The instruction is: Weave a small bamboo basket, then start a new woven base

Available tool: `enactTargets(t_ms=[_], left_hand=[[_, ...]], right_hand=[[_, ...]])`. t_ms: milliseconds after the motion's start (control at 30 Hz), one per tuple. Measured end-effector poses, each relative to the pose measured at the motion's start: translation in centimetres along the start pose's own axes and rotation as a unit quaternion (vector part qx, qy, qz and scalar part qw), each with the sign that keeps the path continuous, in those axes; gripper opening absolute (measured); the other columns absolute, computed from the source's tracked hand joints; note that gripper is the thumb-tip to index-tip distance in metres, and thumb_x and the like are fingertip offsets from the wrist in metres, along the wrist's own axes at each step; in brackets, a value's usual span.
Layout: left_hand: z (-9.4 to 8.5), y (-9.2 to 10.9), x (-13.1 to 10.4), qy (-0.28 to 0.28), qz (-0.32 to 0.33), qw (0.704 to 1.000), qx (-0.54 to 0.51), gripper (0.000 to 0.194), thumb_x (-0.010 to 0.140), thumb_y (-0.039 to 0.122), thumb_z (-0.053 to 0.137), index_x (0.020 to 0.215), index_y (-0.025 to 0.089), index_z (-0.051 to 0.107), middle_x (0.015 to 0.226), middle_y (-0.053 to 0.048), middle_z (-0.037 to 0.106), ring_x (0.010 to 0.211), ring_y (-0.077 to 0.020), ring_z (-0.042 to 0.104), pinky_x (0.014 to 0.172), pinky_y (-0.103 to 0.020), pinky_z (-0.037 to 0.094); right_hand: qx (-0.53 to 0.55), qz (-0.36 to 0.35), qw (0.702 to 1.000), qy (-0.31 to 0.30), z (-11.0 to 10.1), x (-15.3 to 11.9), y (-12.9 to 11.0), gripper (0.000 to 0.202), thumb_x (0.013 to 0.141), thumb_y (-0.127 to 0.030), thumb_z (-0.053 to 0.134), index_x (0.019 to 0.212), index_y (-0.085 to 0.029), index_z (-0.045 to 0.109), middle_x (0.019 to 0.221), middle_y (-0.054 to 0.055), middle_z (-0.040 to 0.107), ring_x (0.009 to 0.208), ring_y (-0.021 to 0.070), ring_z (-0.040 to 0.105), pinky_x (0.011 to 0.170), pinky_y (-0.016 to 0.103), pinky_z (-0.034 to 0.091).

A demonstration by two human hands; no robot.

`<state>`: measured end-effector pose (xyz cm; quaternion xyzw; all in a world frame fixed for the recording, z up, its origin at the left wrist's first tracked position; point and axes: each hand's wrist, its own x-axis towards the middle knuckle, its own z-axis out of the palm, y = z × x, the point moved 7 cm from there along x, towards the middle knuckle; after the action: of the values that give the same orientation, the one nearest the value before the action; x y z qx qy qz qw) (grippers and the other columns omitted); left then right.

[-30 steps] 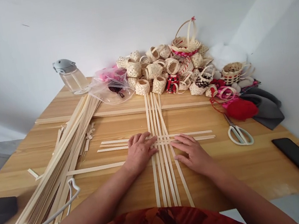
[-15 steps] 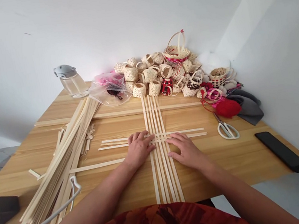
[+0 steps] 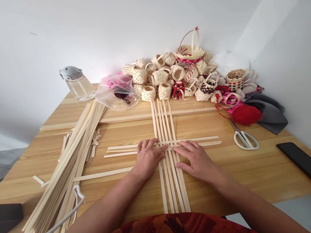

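Note:
Several long pale strips (image 3: 170, 185) lie lengthwise on the wooden table, and a few crosswise strips (image 3: 119, 150) cross them near the middle. My left hand (image 3: 149, 155) rests on the left side of the crossing, fingers spread, with the index fingertip on the strips. My right hand (image 3: 194, 157) lies at the right side of the crossing, its fingers apart and fingertips touching the strips. Neither hand grips anything. A loose strip (image 3: 102, 174) runs beside my left forearm.
A big bundle of strips (image 3: 64, 175) lies at left, near a bottle (image 3: 79, 85) and a plastic bag (image 3: 116, 95). Small woven baskets (image 3: 160, 76) are piled at the back. Scissors (image 3: 245, 139), red yarn (image 3: 244, 114) and a black phone (image 3: 309, 166) are at right. A white cable (image 3: 60, 224) crosses the near left.
The view has shifted slightly. My left index finger reaches further right across the lengthwise strips, and my right fingertips have moved a little over the crossing.

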<state>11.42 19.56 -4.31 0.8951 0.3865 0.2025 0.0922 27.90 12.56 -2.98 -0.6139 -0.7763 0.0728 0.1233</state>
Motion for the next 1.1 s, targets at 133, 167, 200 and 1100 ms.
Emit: enactTargets(t_ms=[133, 167, 200, 1100], left_hand=[[0.1, 0.4, -0.1, -0.013, 0.01, 1.0, 0.01, 0.04, 0.092, 0.029, 0.062, 0.126, 0.049, 0.061, 0.134, -0.004, 0.053, 0.122, -0.0254, 0.046, 0.11, -0.054, 0.027], [0.1, 0.4, -0.1, -0.014, 0.011, 1.0, 0.011, 0.038, 0.093, 0.03, 0.06, 0.125, 0.05, 0.062, 0.133, -0.004, 0.053, 0.122, -0.0254, 0.046, 0.11, -0.055, 0.026], [0.2, 0.4, -0.1, -0.013, 0.011, 1.0, 0.011, 0.036, 0.094, 0.031, 0.059, 0.124, 0.05, 0.063, 0.133, -0.004, 0.053, 0.122, -0.0252, 0.046, 0.11, -0.055, 0.026], [0.4, 0.4, 0.1, -0.042, 0.008, 0.999, 0.03, 0.031, 0.097, 0.038, 0.052, 0.121, 0.052, 0.064, 0.133, -0.005, 0.054, 0.123, -0.0273, 0.045, 0.108, -0.055, 0.026]], right_hand=[[-0.004, 0.01, 1.0, -0.023, -0.2, 0.5, -0.2, 0.067, 0.088, -0.056, 0.061, 0.146, -0.025, 0.048, 0.144, 0.012, 0.051, 0.13, 0.034, 0.042, 0.109, 0.053, 0.036], [-0.003, 0.012, 0.999, -0.029, -0.3, 0.6, -0.2, 0.068, 0.087, -0.056, 0.062, 0.146, -0.025, 0.048, 0.143, 0.012, 0.051, 0.129, 0.0341, 0.042, 0.108, 0.053, 0.036], [-0.001, 0.014, 0.999, -0.034, -0.4, 0.8, -0.2, 0.069, 0.085, -0.056, 0.064, 0.146, -0.026, 0.048, 0.143, 0.011, 0.051, 0.128, 0.0341, 0.043, 0.107, 0.053, 0.037], [0.074, 0.131, 0.988, 0.042, 0.0, 2.6, 0.7, 0.036, 0.085, -0.036, 0.064, 0.121, -0.035, 0.067, 0.123, 0.007, 0.06, 0.117, 0.0324, 0.047, 0.092, 0.054, 0.04]])
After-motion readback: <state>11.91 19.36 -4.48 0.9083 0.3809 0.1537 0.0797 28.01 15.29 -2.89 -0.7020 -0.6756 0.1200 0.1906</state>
